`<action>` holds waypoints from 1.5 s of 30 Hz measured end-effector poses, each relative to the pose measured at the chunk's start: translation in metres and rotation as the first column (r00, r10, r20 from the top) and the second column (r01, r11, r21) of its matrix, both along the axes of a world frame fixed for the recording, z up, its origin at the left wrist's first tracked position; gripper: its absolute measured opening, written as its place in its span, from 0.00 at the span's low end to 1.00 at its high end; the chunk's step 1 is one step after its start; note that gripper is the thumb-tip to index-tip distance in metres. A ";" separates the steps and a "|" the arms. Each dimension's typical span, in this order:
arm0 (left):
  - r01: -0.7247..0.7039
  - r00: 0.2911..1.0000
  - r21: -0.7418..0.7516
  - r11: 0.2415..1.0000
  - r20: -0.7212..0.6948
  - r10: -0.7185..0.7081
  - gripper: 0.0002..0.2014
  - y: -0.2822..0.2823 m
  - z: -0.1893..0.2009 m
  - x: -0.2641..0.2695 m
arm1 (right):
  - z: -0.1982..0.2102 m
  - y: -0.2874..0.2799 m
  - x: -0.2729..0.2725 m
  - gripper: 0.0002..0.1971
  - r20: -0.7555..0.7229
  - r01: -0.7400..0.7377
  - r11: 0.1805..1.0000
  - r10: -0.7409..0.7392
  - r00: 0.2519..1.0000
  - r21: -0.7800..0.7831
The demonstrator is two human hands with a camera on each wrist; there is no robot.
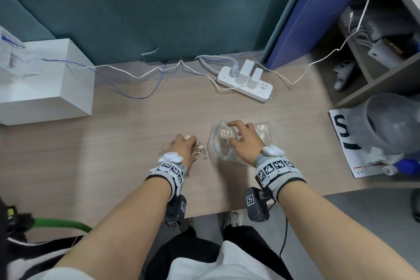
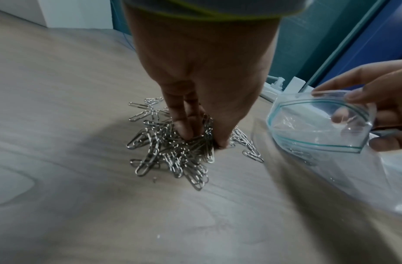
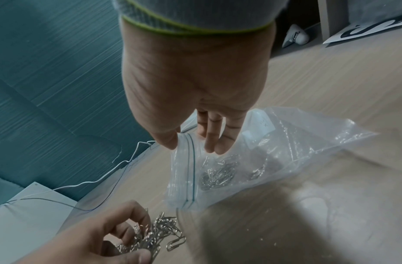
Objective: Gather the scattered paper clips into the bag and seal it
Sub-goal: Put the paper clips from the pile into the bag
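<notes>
A heap of silver paper clips (image 1: pixel 201 151) lies on the wooden desk (image 1: pixel 113 143), left of a clear zip bag (image 1: pixel 219 143). My left hand (image 1: pixel 189 141) is down in the heap, fingers and thumb curled round a bunch of clips (image 2: pixel 173 160). In the right wrist view the same clips (image 3: pixel 164 230) show inside those curled fingers. My right hand (image 1: pixel 234 130) pinches the upper rim of the bag (image 3: pixel 274 151), thumb outside and fingers inside, and holds the mouth open toward the heap. Several clips (image 3: pixel 218 175) lie inside the bag. The bag's green zip line (image 2: pixel 308 142) is unsealed.
A white power strip (image 1: pixel 244 84) with plugs and loose cables lies behind the bag. A white box (image 1: pixel 45 79) stands at the left. A printed sheet (image 1: pixel 341 143) and a grey plastic container (image 1: pixel 391 120) sit at the right, by a shelf unit (image 1: pixel 363 70).
</notes>
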State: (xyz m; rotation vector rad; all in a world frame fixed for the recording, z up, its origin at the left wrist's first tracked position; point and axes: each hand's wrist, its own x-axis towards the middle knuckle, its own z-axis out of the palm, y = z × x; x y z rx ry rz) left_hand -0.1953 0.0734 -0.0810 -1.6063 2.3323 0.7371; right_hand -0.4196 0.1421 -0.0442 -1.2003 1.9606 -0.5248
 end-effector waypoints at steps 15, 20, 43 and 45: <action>-0.281 0.761 0.402 0.872 -0.460 0.457 0.09 -0.014 0.009 -0.035 | -0.001 -0.002 -0.002 0.20 0.041 0.013 1.000 -0.013 0.999 -0.004; -0.086 0.720 0.551 0.830 -0.542 0.434 0.11 -0.010 0.024 -0.067 | 0.000 -0.001 -0.003 0.21 0.051 0.013 1.000 -0.013 0.999 -0.005; 0.298 0.952 -0.110 0.948 -0.044 -0.304 0.10 -0.011 -0.010 0.004 | -0.006 0.002 -0.002 0.21 0.028 0.026 1.000 -0.026 0.999 0.016; 0.282 0.953 -0.132 0.950 -0.078 -0.294 0.18 -0.012 -0.010 0.003 | -0.005 0.002 -0.001 0.21 0.033 0.027 0.999 -0.028 0.999 0.019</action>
